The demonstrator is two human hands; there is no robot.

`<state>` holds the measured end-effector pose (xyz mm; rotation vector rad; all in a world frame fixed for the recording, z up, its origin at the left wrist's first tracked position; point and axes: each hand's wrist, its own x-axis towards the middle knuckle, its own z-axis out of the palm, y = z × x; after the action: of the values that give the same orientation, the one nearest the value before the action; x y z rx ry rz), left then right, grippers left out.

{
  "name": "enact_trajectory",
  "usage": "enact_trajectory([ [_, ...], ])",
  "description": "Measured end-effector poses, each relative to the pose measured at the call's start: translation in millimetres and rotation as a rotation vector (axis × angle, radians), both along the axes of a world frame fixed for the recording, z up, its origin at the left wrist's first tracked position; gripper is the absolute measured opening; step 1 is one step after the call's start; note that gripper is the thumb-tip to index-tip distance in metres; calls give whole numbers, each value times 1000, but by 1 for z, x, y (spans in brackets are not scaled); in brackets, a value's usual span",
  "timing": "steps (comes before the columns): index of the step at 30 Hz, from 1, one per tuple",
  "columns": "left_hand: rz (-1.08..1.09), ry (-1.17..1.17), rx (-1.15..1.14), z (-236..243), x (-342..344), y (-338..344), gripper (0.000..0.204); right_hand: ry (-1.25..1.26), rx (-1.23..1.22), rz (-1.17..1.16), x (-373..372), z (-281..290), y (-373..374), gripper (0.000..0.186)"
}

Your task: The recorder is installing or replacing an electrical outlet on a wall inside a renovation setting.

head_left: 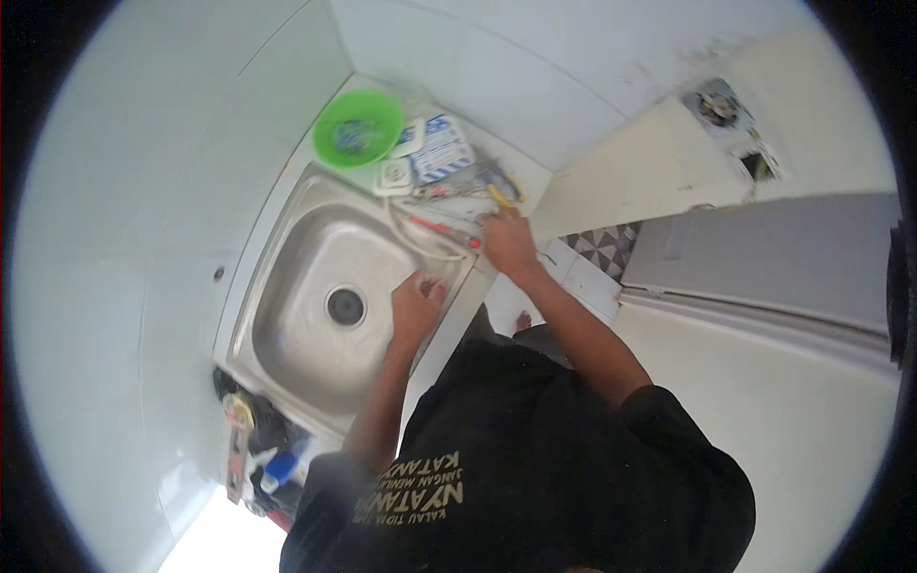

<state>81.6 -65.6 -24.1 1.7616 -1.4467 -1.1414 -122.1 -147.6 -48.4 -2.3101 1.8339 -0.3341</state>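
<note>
My left hand (415, 304) is over the near rim of the steel sink (296, 353), its fingers curled together. Something small and dark seems to show at the fingertips, too small to name. Farther right, my right hand (509, 241) is at the counter's front edge with bent fingers pointing down among the tools; what they hold, if anything, is hidden. Close to its fingertips lies a tool with a yellow and dark handle (504, 195). Left of that hand is a slim red-handled tool (435, 226). A pale cable (399, 227) curves over the sink's corner from a white socket plate (394, 177).
A green bowl (330, 143) with small items stands in the far corner, beside a blue-and-white package (441, 151). Left of the sink are a level (236, 463) and mixed items. An opened wall box with wires (716, 105) is at upper right, above a grey panel (764, 253).
</note>
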Motion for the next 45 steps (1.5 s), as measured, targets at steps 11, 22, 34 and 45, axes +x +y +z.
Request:
enact_trajectory([
  [11, -119, -69, -42, -6, -2, -8, 20, -132, -52, -62, 8, 3, 6, 25],
  [22, -140, -10, -24, 2, -3, -17, 19, -259, -68, -159, -7, 23, 47, 30],
  [34, 52, -105, -131, -17, 21, -49, 21, -194, -48, -194, -10, 25, 51, 34],
  [45, 330, -423, -215, -28, 44, -170, 53, 72, 136, -54, 13, 24, 4, 28],
])
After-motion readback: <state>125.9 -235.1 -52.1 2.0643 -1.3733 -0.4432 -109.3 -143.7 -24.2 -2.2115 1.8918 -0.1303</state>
